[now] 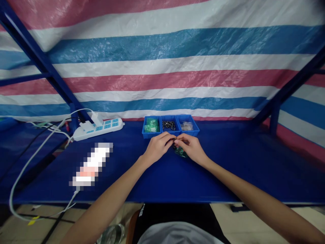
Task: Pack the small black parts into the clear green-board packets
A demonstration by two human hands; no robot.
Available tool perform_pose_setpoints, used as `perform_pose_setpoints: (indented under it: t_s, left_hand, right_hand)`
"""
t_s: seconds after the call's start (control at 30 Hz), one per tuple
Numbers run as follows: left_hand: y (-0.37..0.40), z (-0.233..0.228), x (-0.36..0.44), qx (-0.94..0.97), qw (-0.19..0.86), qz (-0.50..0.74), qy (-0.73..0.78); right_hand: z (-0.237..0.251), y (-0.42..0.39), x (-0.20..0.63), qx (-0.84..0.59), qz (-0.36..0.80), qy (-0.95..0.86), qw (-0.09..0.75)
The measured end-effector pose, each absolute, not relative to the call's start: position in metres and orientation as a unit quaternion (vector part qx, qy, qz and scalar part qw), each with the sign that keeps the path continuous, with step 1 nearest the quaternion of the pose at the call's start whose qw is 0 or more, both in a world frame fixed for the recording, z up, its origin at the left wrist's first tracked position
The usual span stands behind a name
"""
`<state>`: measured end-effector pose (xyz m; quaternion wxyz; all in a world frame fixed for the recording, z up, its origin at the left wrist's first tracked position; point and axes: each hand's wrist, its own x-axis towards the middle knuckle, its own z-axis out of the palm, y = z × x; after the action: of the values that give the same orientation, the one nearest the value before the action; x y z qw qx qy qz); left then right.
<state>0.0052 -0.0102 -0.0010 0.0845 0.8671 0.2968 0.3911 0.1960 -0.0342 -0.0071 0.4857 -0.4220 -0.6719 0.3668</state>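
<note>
My left hand [159,146] and my right hand [191,145] meet over the blue table, just in front of a row of blue bins. The fingers of both are pinched together at the tips, around something too small to name. Partly under my right hand lies a dark green, shiny heap [180,151], perhaps small parts or a bag. Of the bins, the left one [150,135] has green pieces in it, the middle one [170,118] small black and silvery parts, and the right one [195,128] clear or whitish pieces.
A white power strip [109,126] with plugs stands at the back left. A blurred-out white device [93,164] lies on the table [218,183] with a cable [33,162] running off the edge. Blue frame posts [54,79] rise at both sides before a striped tarp [177,64].
</note>
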Motion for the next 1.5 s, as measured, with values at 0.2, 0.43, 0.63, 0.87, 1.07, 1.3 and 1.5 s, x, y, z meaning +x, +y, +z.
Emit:
perform_pose_setpoints:
  t_s: [0.2,0.43,0.63,0.87,1.07,1.3,1.5]
  left_hand:
    - [-0.011,-0.001,0.004,0.883,0.012,0.350,0.313]
    - [-0.018,0.005,0.007,0.904,-0.104,0.256,0.326]
    - [-0.021,0.007,0.009,0.907,-0.099,0.230,0.338]
    - [-0.013,0.022,-0.008,0.914,-0.033,0.187,0.359]
    - [-0.001,0.026,-0.027,0.902,0.032,0.175,0.394]
    - [0.007,0.030,-0.038,0.883,0.157,0.137,0.419]
    - [0.007,0.029,-0.041,0.871,0.218,0.102,0.429]
  right_hand:
    - [-0.009,-0.033,0.198,-0.430,0.356,-0.674,0.484]
    - [-0.006,-0.034,0.198,-0.433,0.318,-0.681,0.498]
    - [-0.003,-0.033,0.202,-0.411,0.348,-0.691,0.483]
    - [0.011,-0.015,0.200,-0.429,0.300,-0.712,0.467]
    - [0.031,0.036,0.195,-0.475,0.128,-0.765,0.416]
    - [0.017,0.000,0.207,-0.393,0.041,-0.840,0.373]
    - [0.003,-0.027,0.210,-0.409,0.094,-0.832,0.363]
